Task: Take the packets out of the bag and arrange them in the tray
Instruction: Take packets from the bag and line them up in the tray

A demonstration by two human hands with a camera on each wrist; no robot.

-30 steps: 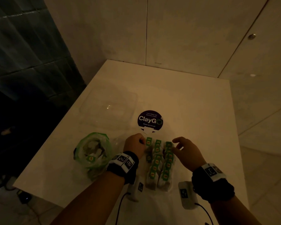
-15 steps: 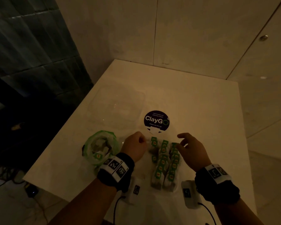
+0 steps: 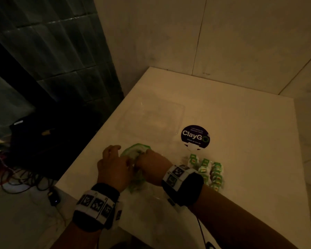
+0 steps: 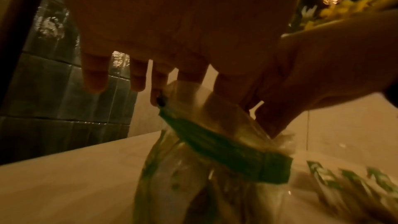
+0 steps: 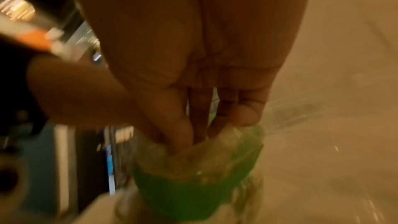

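Observation:
A clear plastic bag with a green rim stands near the table's left front edge. My left hand is at its left side, and in the left wrist view thumb and fingers pinch the bag's rim. My right hand reaches across into the bag's mouth. In the right wrist view its fingers go down into the bag, and the tips are hidden in the plastic. Several green-labelled packets lie in rows to the right; what lies under them is too dim to tell.
A clear plastic tray lies further back on the white table, beside a round dark ClayGo sticker. Walls close the table's far and right sides. Cables lie on the floor past the left edge.
Both hands have left the rows of packets and moved left to the bag. The right hand now reaches into it and the left holds its rim.

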